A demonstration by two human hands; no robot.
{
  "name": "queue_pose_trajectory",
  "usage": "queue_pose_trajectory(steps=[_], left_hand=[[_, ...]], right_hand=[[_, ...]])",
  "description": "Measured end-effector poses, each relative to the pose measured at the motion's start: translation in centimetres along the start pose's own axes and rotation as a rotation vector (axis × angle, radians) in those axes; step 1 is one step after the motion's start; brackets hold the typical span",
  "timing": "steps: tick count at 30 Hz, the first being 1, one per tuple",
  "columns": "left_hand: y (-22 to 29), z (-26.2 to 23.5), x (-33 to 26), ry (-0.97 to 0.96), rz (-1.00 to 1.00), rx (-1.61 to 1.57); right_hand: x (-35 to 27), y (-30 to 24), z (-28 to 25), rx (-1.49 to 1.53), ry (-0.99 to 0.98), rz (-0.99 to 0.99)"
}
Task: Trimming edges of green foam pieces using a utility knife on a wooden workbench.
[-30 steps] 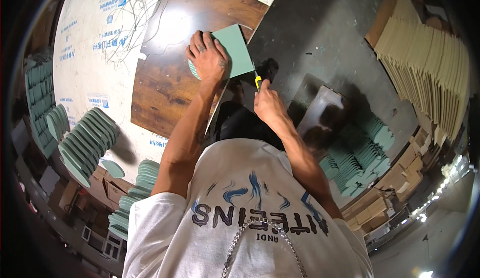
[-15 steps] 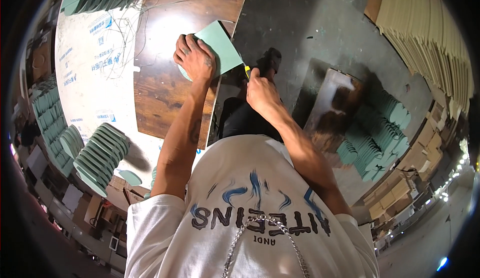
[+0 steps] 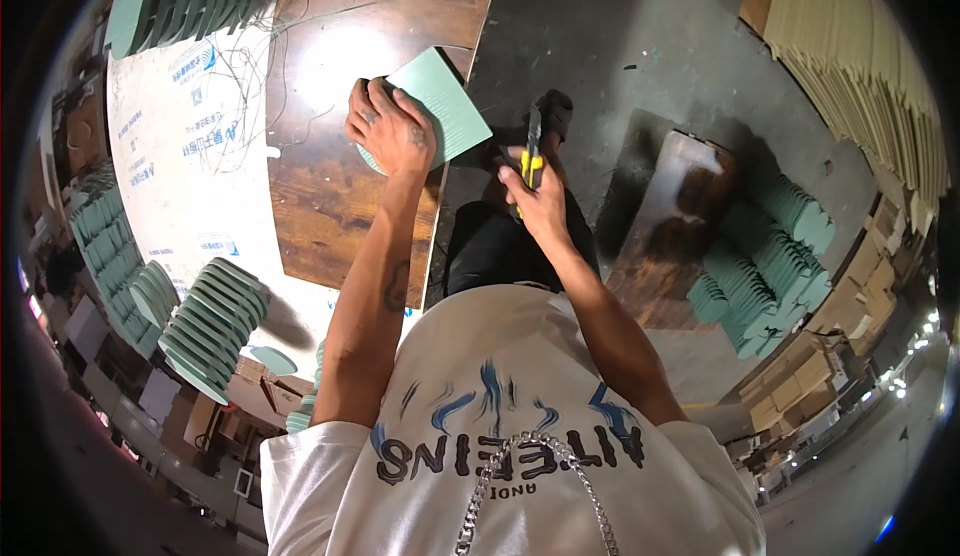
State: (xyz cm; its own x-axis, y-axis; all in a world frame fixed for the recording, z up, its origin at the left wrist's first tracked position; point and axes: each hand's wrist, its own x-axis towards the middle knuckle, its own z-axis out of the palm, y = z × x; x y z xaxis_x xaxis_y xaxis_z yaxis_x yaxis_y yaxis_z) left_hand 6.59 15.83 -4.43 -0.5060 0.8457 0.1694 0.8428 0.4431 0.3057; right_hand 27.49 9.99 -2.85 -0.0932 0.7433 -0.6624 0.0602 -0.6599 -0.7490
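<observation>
A light green foam piece (image 3: 445,106) with one rounded end lies over the right edge of a brown wood-grain board (image 3: 330,196). My left hand (image 3: 395,131) presses on its left part with curled fingers, which hide some of that end. The piece's right corner sticks out past the board. To the right of that corner, my right hand (image 3: 542,196) grips a yellow and black utility knife (image 3: 532,161). The knife points up and away from me, apart from the foam.
Stacks of green pieces stand on the white table (image 3: 160,156): one stack (image 3: 185,1) far left, another (image 3: 215,326) near left. On the floor at right are a second wood-grain board (image 3: 672,206), more green stacks (image 3: 765,266) and a tall cream sheet pile (image 3: 860,76).
My right hand has drawn the knife away from the foam's right edge, toward me and to the right, and turned it upward. My left hand stays on the foam.
</observation>
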Motion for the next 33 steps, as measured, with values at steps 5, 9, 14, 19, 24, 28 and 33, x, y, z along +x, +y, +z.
queue_pose_trajectory(steps=[5,9,14,19,24,28,33], left_hand=[[0.9,0.1,0.5,0.032,0.051,-0.018],[1.5,-1.0,1.0,-0.124,-0.057,-0.075],[-1.2,-1.7,0.3,-0.138,-0.218,-0.127],[0.0,-13.1,-0.7,-0.372,-0.274,-1.035],[-0.7,-22.1,-2.8,-0.216,-0.025,-1.357],[-0.9,-25.3,-3.2,-0.042,0.271,-1.462],[-0.4,-29.1,-4.2,0.103,0.288,-1.363]], right_hand=[[2.2,-0.3,3.9,0.021,0.101,-0.190],[2.1,-0.9,5.8,0.264,0.203,-0.185],[0.4,-5.4,6.3,0.399,0.126,-0.201],[-5.7,-14.4,2.2,0.133,0.043,-0.421],[-11.1,-20.6,0.1,0.164,-0.279,-0.899],[-13.5,-22.0,1.4,0.289,-0.433,-1.072],[-15.3,-22.0,1.7,0.315,-0.473,-1.062]])
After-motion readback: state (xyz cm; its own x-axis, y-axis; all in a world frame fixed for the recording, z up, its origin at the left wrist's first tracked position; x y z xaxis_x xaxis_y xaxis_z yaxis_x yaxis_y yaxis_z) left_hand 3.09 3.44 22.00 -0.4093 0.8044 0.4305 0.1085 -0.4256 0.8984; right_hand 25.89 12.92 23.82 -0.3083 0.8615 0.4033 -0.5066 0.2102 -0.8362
